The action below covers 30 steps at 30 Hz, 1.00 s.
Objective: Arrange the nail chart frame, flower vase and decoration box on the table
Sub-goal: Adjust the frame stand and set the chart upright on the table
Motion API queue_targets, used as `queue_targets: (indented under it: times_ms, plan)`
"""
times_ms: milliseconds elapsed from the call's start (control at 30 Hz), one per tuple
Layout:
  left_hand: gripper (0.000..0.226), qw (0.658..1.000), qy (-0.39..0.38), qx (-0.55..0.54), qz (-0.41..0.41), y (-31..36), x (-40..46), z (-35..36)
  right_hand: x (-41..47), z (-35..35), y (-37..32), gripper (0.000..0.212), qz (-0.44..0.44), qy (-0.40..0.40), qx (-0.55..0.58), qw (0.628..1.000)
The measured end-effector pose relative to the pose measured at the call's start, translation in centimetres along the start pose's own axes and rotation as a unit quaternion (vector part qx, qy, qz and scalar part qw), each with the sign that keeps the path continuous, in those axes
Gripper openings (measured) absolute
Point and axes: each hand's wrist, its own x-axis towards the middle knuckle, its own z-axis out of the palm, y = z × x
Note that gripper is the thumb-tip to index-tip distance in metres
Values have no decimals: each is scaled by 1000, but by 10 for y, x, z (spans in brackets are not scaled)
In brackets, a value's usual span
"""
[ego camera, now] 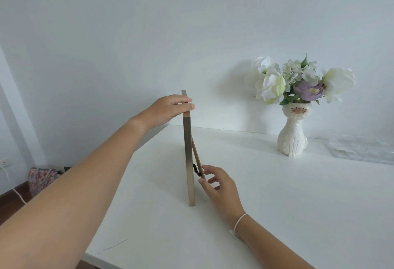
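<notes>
Steadying the nail chart frame [188,151] upright on the table [277,204], I hold its top edge with my left hand [168,109]: thumb on my side of the edge, fingers [183,99] folded over the far side, a narrow pinch closed on the frame. It stands edge-on to me, bottom edge resting on the tabletop directly below that pinch.

Handling judgement: the frame looks rigid, thin and light, so it will tip easily if released before its prop bears load. Best hold points are the top edge for balance and the lower end of the easel leg [197,158] for adjustment. The front face is hidden from me, so I cannot tell whether it is glazed; treat it as fragile.

My right hand [219,185] sits low, just right of the frame's lower half, fingers loosely spread, with the fingertips [205,167] at or touching the leg and its dark strap [195,169]. It grips nothing firmly that I can confirm.

My left forearm extends long and straight from the lower left; the right wrist is bent inward toward the leg.

Beyond my right hand, well apart, stand the flower vase [293,138] and, further right, the decoration box [362,148].
</notes>
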Motion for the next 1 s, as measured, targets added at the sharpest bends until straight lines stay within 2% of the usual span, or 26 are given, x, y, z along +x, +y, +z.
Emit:
queue_targets:
  times_ms: [267,600,700,1000]
  plan:
    - [26,1000,-2,-5,10,-3,2,0,1,-1,1,24,14,7,26,1000]
    - [26,1000,-3,-20,13,-3,1,2,2,-4,3,24,16,16,40,999]
    - [33,999,-4,-29,13,-3,0,3,4,-7,6,22,13,29,38,999]
    - [33,999,-8,-30,13,-4,0,2,17,-31,17,21,5,91,21,996]
